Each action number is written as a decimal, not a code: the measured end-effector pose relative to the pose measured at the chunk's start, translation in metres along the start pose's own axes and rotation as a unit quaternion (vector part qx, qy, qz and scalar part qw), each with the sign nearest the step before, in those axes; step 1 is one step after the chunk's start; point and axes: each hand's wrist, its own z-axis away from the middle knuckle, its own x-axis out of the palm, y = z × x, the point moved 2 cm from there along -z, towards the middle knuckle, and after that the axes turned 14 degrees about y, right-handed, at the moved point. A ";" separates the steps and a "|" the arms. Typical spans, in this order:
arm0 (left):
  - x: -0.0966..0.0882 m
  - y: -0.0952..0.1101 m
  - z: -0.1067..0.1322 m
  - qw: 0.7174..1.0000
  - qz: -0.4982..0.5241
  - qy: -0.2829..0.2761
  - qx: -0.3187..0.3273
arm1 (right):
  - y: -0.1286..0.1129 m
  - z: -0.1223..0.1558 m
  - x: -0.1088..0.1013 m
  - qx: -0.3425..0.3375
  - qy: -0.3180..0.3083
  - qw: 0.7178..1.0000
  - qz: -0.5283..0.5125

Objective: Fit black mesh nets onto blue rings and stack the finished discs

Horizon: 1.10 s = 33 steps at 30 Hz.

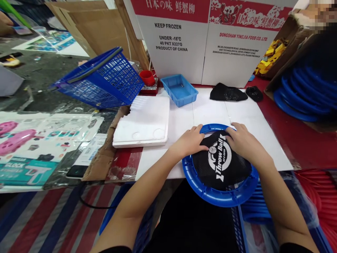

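A blue plastic ring (219, 200) rests at the table's front edge, its near side reaching out over my lap. Inside it lies a black mesh net (231, 172) printed "Throw Ball" in white; gaps show between net and ring at the top and lower right. My left hand (191, 141) grips the ring's upper left, thumb on the net's edge. On the upper right, my right hand (241, 143) curls its fingers over ring and net. My palms hide parts of the rim. Further back on the white board lie a black mesh piece (228, 93) and a smaller black piece (254, 93).
A light-blue tray (181, 95) and a white foam slab (147, 130) are on the table's left. A blue basket (105, 80) tilts beside a red cup (147, 78). Blue rings (302, 91) fill a box at right. A printed carton (181, 59) stands behind.
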 end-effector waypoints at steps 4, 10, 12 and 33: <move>-0.003 -0.012 -0.009 0.994 0.107 -0.001 -0.029 | 0.010 -0.050 0.028 -0.104 -0.164 0.969 -0.153; -0.013 -0.038 -0.017 0.975 0.194 0.048 -0.096 | 0.050 -0.068 0.051 -0.049 -0.178 0.931 -0.314; -0.015 -0.042 -0.017 0.969 0.207 0.064 -0.121 | 0.057 -0.064 0.048 -0.025 -0.138 0.932 -0.333; -0.001 -0.048 -0.023 0.934 0.294 0.090 -0.185 | 0.068 -0.061 0.048 0.080 -0.074 0.917 -0.384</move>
